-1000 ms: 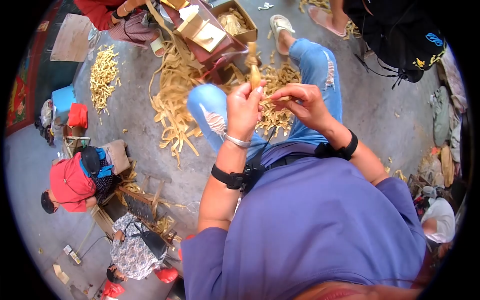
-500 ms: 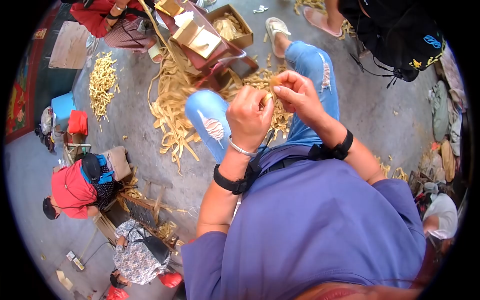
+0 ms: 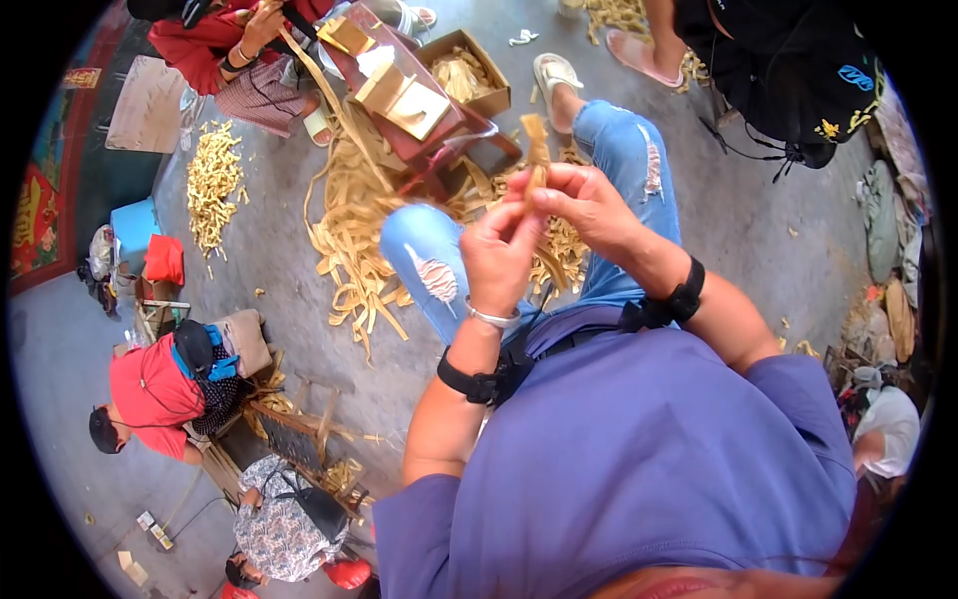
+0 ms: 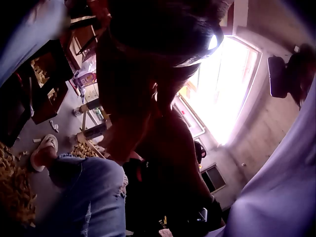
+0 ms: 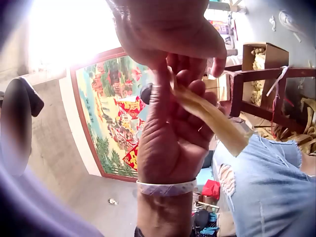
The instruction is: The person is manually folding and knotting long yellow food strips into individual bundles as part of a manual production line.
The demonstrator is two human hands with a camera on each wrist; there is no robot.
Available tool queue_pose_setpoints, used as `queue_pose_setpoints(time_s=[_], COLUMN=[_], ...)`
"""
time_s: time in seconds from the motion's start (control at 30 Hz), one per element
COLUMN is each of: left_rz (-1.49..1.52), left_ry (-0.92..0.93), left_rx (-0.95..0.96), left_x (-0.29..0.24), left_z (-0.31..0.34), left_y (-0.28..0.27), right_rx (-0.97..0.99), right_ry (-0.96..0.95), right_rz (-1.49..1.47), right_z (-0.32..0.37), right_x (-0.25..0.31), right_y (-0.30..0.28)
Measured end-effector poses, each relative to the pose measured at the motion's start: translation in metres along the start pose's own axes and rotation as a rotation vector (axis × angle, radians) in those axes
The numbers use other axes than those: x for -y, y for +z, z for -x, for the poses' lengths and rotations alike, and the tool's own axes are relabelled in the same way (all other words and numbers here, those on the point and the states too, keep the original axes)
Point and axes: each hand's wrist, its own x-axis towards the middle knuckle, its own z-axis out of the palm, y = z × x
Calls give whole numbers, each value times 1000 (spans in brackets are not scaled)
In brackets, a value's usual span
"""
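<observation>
A flat tan strip (image 3: 536, 140) stands up between the two hands in the head view, its other end hanging below them. My left hand (image 3: 502, 262) pinches it from the left side, fingers curled. From the right, my right hand (image 3: 591, 208) pinches it between thumb and fingers, touching the left hand. In the right wrist view the strip's loose end (image 5: 217, 121) slants across the left palm (image 5: 173, 148), below the right hand (image 5: 168, 29). Both hands are dark in the left wrist view, where the strip cannot be made out.
Under the hands and knees lie heaps of tan pieces (image 3: 567, 250) and long strips (image 3: 344, 220). A dark red bench (image 3: 419, 130) carries a small box (image 3: 404, 103); a carton (image 3: 469, 75) stands behind it. Several people sit or stand around, one in a red top (image 3: 150, 389).
The hands have drawn slightly apart from their closer, fist-like hold half a second ago. The strip now shows above and below them. The head view has shifted slightly.
</observation>
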Motion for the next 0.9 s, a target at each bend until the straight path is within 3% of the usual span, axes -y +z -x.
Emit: queue_pose_setpoints(time_s=[0.03,0.07,0.17,0.2,0.3,0.4,0.5,0.6,0.73,0.77,0.9], left_rz=[-208,-145,57,250,272,293,327,132,516,554,575], left_ry=[68,54,-39,-82,-112,-140,-151,-50,-182,-162,-84], left_rx=[114,54,-114,-93,53,81,46,97,19,-17,-108], left_x=[-5,-6,-27,-35,-31,-30,-40,-28,-32,-40,-37], left_z=[3,3,-5,-11,-22,-23,-17,-15,-16,-17,-16], left_y=[-5,-9,-21,-24,-39,-39,-30,-46,-46,-41,-35], right_rx=[-31,-59,-123,-99,-56,-210,-122,-39,29,46,21], right_ry=[6,14,-53,-129,-339,-377,-429,-418,-346,-219,-338], right_rz=[-30,-60,559,695,984,505,640,699,426,271,398], right_z=[-2,-5,-2,0,3,4,-2,-4,-13,-13,-24], right_x=[0,0,5,6,8,13,9,17,20,26,24], right_y=[1,2,2,5,10,29,20,24,32,35,45])
